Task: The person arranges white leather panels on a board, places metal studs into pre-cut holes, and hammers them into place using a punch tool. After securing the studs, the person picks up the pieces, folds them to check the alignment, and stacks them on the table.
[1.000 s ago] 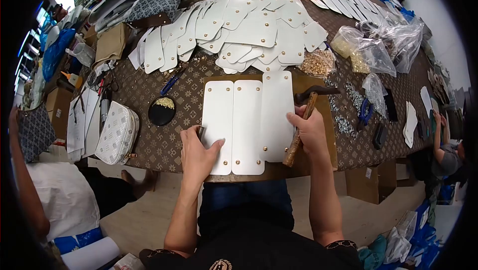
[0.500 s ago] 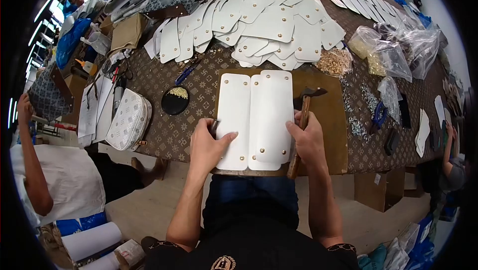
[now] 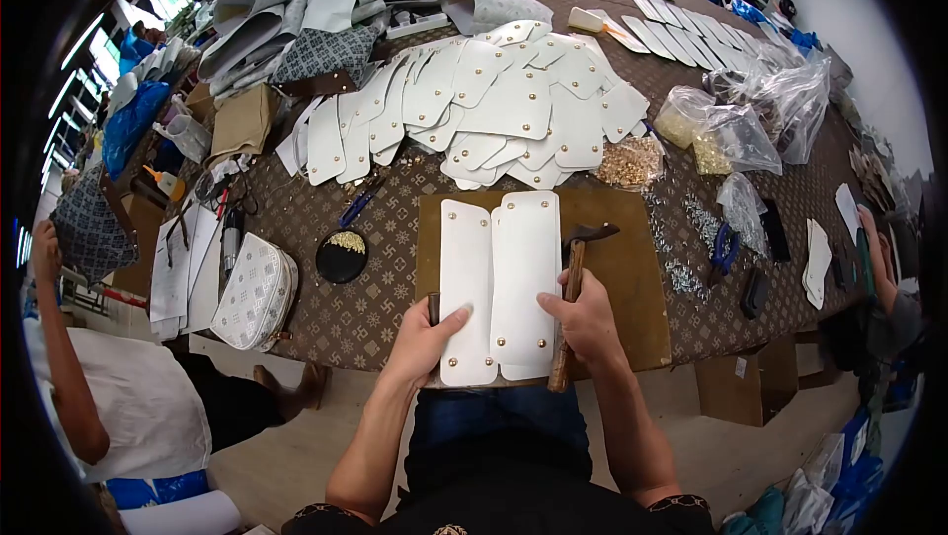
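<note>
Our left hand [image 3: 425,340], clasping a rod [image 3: 434,308], and right hand [image 3: 585,316], with a hammer [image 3: 575,273], are pinching white panels [image 3: 523,273] by their outer edges over the brown board [image 3: 632,288]; we're judging them light, bendy, slick, best held there. Beyond, studded pieces [image 3: 504,101] are lying heaped.

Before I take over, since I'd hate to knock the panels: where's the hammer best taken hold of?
Take the hammer by its handle's near end, probably from the near right: that end sticks out past the right hand, the head sits at the far end, and white panels lie left.
</note>
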